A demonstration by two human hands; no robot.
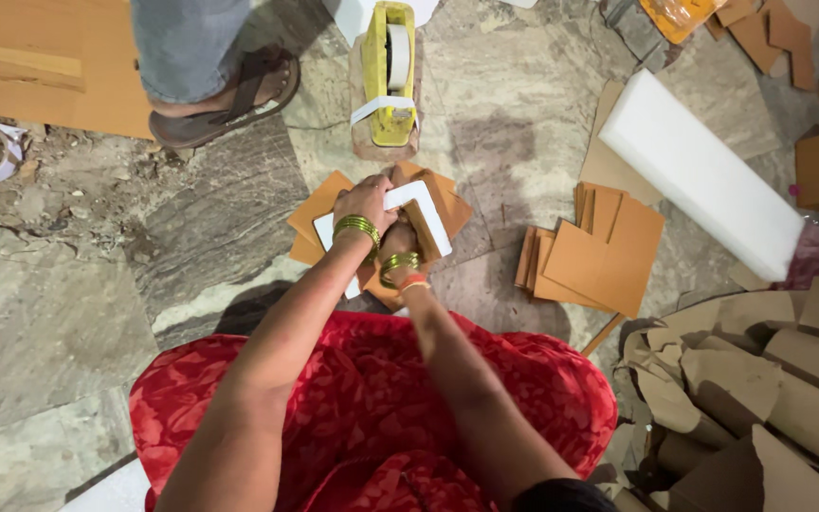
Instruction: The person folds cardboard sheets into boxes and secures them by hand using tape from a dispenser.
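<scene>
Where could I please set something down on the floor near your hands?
Bare stone floor lies left of the left hand, below the sandalled foot. A smaller patch sits between the yellow tape dispenser and the white foam slab. The right side is crowded with brown cardboard pieces.

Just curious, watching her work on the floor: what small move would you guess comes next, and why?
Probably reaching for the yellow tape dispenser: both hands, left hand and right hand, press a white piece into folded brown cardboard, and the dispenser stands just beyond.

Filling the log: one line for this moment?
left hand: on white foam piece | right hand: on cardboard pieces | tape dispenser: beyond, untouched
</scene>
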